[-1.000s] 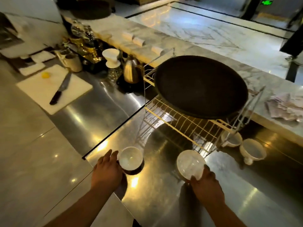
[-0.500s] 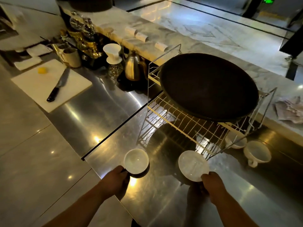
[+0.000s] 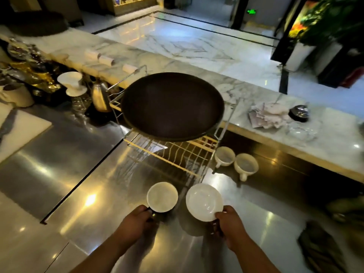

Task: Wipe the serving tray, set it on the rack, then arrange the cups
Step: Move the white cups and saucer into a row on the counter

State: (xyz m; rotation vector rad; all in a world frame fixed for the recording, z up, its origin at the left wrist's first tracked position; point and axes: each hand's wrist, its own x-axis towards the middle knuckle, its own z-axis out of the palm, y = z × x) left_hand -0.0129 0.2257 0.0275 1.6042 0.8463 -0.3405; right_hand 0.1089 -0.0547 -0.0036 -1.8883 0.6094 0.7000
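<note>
Serving tray: on rack, far desk edge. Left hand: grip pinching cup handle. Right hand: grip pinching saucer rim. Saucer just right of cup; rack directly beyond both.

The scene is dimly lit, with a warm yellowish cast. Small bright spots of overhead light are mirrored on the steel table, and a broader glare is thrown across the marble floor beyond. The round tray is rendered almost black, with little detail. Deep shadow is seen at the lower right corner. The left edge is smeared by blur, and straight lines are bent by wide-angle distortion.
</note>
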